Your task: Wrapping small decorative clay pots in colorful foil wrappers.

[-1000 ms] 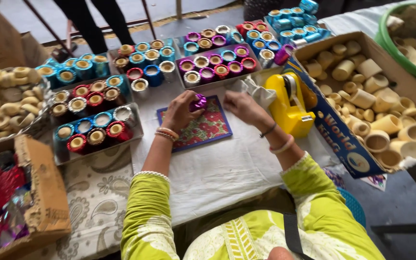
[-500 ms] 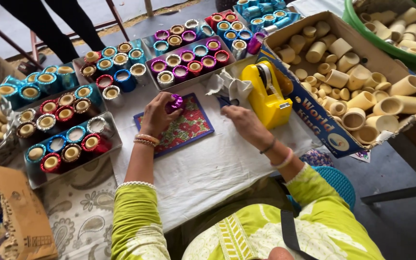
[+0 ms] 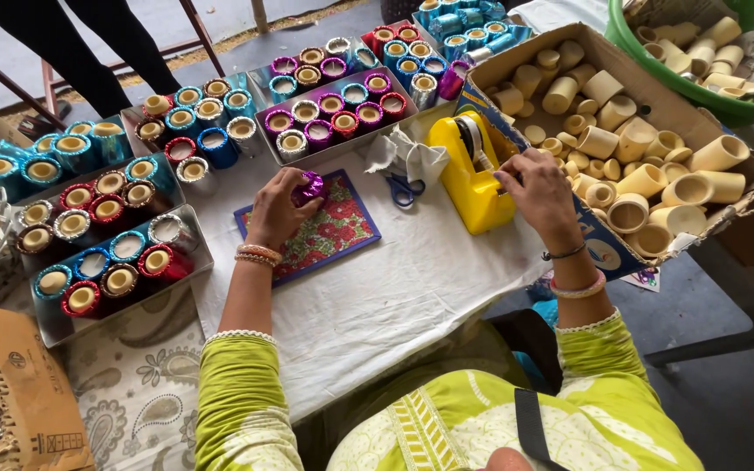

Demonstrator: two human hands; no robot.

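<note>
Purple foil-wrapped cup (image 3: 311, 186) gripped in left hand (image 3: 279, 208), held over a floral mat (image 3: 329, 234) on the white surface (image 3: 394, 296). Right hand (image 3: 536, 187) at the yellow tape dispenser (image 3: 469, 174), fingertips pinched near the tape; firm grip unclear. Blue scissors (image 3: 405, 187) just beside dispenser. Cardboard box (image 3: 613, 253) right.
</note>
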